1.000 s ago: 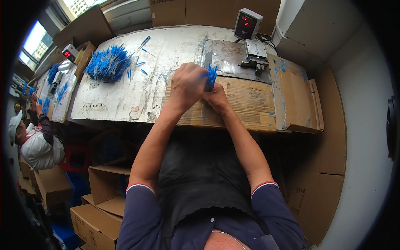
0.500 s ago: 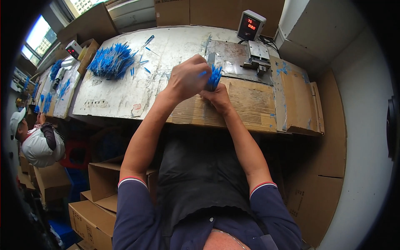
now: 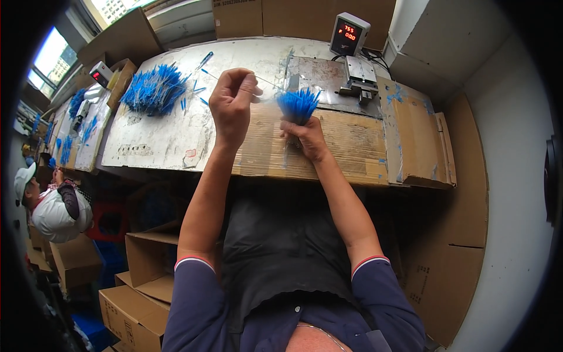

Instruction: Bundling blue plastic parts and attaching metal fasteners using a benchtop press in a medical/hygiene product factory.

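Note:
My right hand (image 3: 305, 135) is closed around the lower part of a bundle of thin blue-tipped sticks (image 3: 298, 105), whose blue ends fan out above the fist. To its left, my left hand (image 3: 233, 105) is raised over the bench, thumb and fingers pinched together. A thin pale strand (image 3: 268, 83) runs from those fingertips toward the bundle; its exact kind is too fine to tell. Farther left lies a big heap of similar blue-tipped sticks (image 3: 153, 89), with several loose blue pieces (image 3: 198, 90) beside it.
A small screwdriver (image 3: 205, 59) lies behind the loose pieces. At the back right stand a red-digit display box (image 3: 350, 35) and a metal fixture (image 3: 359, 76) on a steel plate (image 3: 316, 73). Cardboard (image 3: 346, 144) covers the bench front. A co-worker (image 3: 58, 214) sits far left.
My left hand has moved left, away from the bundle, and a thin strand now shows at its fingertips. The bundle's blue ends are spread wider. My right hand stays nearly in place.

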Demonstrator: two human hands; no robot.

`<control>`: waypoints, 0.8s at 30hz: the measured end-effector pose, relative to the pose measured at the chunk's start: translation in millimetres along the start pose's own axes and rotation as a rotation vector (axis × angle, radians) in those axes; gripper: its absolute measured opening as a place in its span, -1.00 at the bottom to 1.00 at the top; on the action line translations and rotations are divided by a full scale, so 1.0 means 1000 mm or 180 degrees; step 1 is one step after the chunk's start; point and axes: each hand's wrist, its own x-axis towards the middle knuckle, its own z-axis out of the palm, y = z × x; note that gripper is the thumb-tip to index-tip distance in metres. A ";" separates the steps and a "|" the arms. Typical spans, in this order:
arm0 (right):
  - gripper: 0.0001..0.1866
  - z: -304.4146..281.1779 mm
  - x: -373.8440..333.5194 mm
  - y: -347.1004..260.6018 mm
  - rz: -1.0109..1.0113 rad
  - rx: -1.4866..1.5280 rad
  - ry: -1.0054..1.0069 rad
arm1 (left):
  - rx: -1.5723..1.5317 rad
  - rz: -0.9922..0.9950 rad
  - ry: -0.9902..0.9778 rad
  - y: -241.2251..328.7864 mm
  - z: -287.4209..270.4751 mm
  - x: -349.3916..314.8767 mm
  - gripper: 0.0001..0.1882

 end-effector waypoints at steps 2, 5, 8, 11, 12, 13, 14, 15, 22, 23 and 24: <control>-0.78 -0.003 0.001 -0.003 -0.0049 0.0223 0.0012 | -0.0614 -0.0340 0.0695 -0.012 0.001 -0.013 -0.93; -0.77 -0.006 0.004 -0.001 -0.0079 0.0623 -0.0019 | -0.1186 -0.1367 0.1227 -0.057 0.008 -0.045 -0.91; -0.76 -0.006 0.005 0.002 -0.0140 0.0654 0.0025 | -0.1119 -0.1838 0.1399 -0.083 0.025 -0.073 -0.89; -0.76 -0.006 0.004 0.004 -0.0144 0.0721 0.0085 | -0.0967 -0.1901 0.1323 -0.094 0.039 -0.087 -0.88; -0.74 -0.009 0.004 0.003 -0.0196 0.0777 0.0111 | -0.0988 -0.1992 0.1266 -0.095 0.042 -0.090 -0.88; -0.73 -0.011 0.005 0.002 -0.0248 0.0836 0.0133 | -0.0997 -0.1983 0.1274 -0.096 0.041 -0.092 -0.88; -0.73 -0.013 0.005 0.001 -0.0249 0.0831 0.0119 | -0.0953 -0.2040 0.1024 -0.098 0.041 -0.093 -0.88; -0.73 -0.013 0.005 0.000 -0.0266 0.0926 0.0148 | -0.0903 -0.2099 0.0769 -0.098 0.039 -0.095 -0.88; -0.75 -0.013 0.001 -0.006 -0.0116 0.0990 -0.0483 | -0.1243 -0.2254 0.1039 -0.102 0.004 -0.093 -0.90; -0.75 -0.012 0.000 -0.007 -0.0123 0.0993 -0.0489 | -0.1241 -0.2245 0.1038 -0.104 0.003 -0.093 -0.90; -0.73 -0.012 0.000 -0.007 -0.0059 0.1086 -0.0433 | -0.1442 -0.2385 0.1116 -0.103 0.004 -0.093 -0.91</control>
